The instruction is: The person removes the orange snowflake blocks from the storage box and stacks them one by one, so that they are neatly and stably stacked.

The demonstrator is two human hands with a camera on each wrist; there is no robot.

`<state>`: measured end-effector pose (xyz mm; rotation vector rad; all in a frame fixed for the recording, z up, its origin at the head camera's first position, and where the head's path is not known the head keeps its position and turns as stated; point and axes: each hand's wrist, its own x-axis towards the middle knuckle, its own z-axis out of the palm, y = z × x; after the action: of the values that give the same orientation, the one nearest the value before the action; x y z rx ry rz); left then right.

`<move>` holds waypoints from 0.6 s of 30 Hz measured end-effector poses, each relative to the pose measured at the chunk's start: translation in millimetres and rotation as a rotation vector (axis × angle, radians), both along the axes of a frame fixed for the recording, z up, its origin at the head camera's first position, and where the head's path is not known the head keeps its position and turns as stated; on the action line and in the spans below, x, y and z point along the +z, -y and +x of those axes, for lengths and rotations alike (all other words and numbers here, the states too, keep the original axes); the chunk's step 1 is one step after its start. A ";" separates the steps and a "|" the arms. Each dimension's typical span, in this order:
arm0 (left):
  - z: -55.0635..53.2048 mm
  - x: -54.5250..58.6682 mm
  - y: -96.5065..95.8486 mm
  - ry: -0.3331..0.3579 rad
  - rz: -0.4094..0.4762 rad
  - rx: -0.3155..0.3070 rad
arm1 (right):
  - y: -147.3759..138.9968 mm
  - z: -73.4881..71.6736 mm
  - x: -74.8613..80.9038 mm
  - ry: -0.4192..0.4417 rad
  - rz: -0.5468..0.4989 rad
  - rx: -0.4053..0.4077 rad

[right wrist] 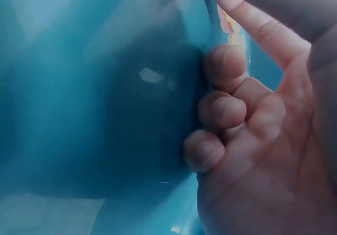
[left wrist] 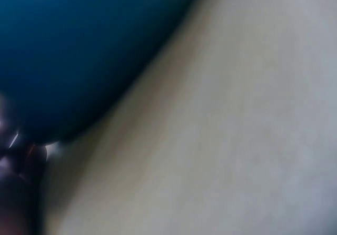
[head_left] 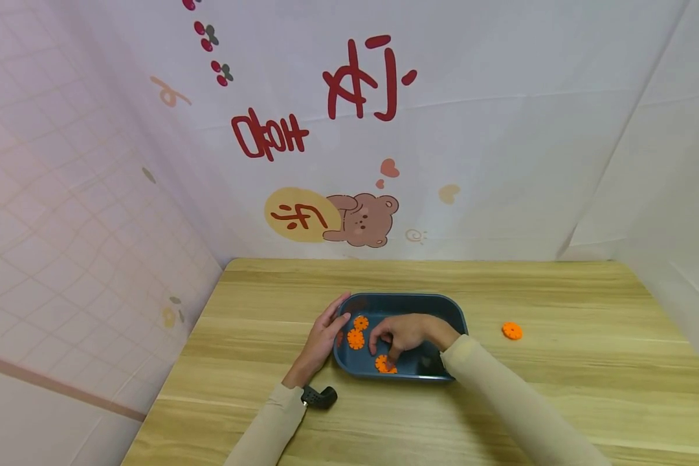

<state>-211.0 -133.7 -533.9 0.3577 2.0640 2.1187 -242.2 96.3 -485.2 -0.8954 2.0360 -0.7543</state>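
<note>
Backdrop: pale fabric walls printed with a bear (head_left: 364,221) and red characters; wood-grain desk (head_left: 413,421) in front.
Tray: dark blue tray (head_left: 402,295) on the desk, long side toward the person.
Left grip: left hand (head_left: 321,336) grasps the tray's left end, thumb over the rim and fingers along the outside; I take this as steadying.
Right grip: right hand (head_left: 406,331) is down inside the tray, a fingertip touching the front discs (head_left: 381,363). The right wrist view shows three fingers curled in; I cannot tell whether a disc is pinched.
Other discs: toothed orange pieces (head_left: 356,338) by the tray's left end, some overlapping; a lone disc (head_left: 512,331) on the desk, right of the tray.
Obstruction: right sleeve (head_left: 501,382) crosses the tray's front right corner, hiding it from me.
Wrist gear: black device (head_left: 320,397) at the left wrist, near the tray, apparently outside the work.
</note>
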 end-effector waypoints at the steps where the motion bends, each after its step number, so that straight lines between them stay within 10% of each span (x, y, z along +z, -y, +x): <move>1: 0.3 -0.2 0.1 0.001 0.000 -0.001 | 0.1 0.6 0.1 -0.001 0.001 -0.001; 18: -0.1 -0.3 0.7 -0.009 -0.020 -0.001 | -0.5 -3.7 -4.6 -0.034 -0.011 0.006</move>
<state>-211.0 -134.4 -534.2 0.3664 2.0877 2.0976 -246.0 96.8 -489.9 -0.9263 2.0596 -0.7518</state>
